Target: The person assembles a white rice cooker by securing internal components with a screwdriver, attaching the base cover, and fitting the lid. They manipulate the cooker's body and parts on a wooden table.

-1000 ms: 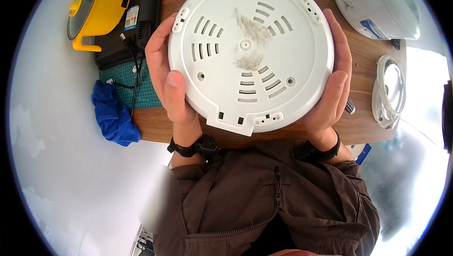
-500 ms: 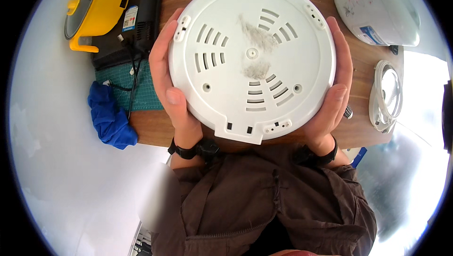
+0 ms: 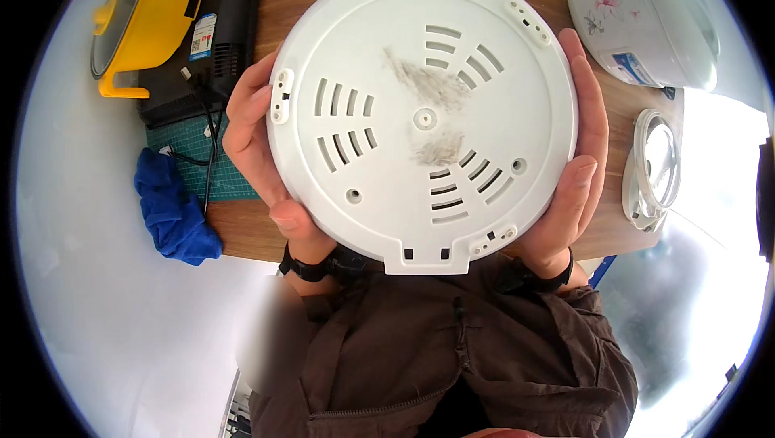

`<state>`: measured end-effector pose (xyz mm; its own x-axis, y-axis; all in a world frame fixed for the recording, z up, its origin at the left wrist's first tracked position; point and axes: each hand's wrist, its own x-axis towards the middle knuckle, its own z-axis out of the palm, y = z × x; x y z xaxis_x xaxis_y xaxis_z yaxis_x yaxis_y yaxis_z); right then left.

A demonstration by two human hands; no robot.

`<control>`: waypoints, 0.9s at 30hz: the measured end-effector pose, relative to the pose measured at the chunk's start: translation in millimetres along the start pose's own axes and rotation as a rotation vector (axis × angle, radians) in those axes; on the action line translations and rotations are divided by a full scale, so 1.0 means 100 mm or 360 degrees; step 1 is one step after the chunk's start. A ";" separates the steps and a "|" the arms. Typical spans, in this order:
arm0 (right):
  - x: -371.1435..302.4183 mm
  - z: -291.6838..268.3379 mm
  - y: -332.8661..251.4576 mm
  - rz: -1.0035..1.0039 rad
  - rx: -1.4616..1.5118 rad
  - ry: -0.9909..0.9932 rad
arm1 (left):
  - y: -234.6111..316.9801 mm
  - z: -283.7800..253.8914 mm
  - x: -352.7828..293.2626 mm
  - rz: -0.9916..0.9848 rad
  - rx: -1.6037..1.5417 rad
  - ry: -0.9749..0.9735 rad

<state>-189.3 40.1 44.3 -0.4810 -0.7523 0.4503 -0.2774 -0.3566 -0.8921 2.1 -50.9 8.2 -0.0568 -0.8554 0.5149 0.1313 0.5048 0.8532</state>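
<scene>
A round white plastic base plate (image 3: 347, 91) is held up in front of me, its flat vented face showing. Groups of slots are cut in it, and grey-brown smudges mark its middle. A square tab with two small holes juts from the edge nearest me. My left hand (image 3: 260, 141) grips the left rim, thumb on the lower edge and fingers curled round the side. On the opposite rim, my right hand (image 3: 575, 171) is closed the same way, its thumb toward me. What lies behind the plate is hidden.
A wooden table (image 3: 234, 228) lies below. At left are a yellow pot (image 3: 165, 18), a flat black appliance (image 3: 230, 2), a green cutting mat (image 3: 234, 176), a black cable (image 3: 211, 159) and a blue cloth (image 3: 171, 212). At right stand a white flowered appliance (image 3: 617, 2) and a round white-rimmed part (image 3: 642, 159).
The base plate has turned slightly counterclockwise and come a little nearer, looking larger. My left hand has shifted left and down with the rim; both hands keep their hold.
</scene>
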 end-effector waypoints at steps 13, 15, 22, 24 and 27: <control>0.05 -0.10 -0.04 0.0098 0.0042 -0.0077 | -0.01 0.04 -0.07 0.0028 -0.0036 0.0088; 0.07 -0.10 -0.05 0.0119 0.0061 -0.0076 | -0.01 0.04 -0.09 0.0020 0.0010 0.0114; 0.06 -0.09 -0.03 0.0141 0.0154 -0.0052 | -0.01 0.12 -0.08 0.0078 -0.0017 0.0172; 0.07 -0.06 -0.06 0.0165 0.0164 -0.0046 | 0.00 0.14 -0.08 0.0076 -0.0116 0.0132; 0.11 -0.09 -0.07 0.0209 0.0151 -0.0044 | -0.02 0.11 -0.04 0.0048 -0.0270 -0.0057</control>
<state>-199.7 39.5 55.7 -0.4845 -0.8104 0.3294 -0.1334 -0.3037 -0.9434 -8.6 -47.2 5.5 -0.0852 -0.8341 0.5450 0.2982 0.5006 0.8127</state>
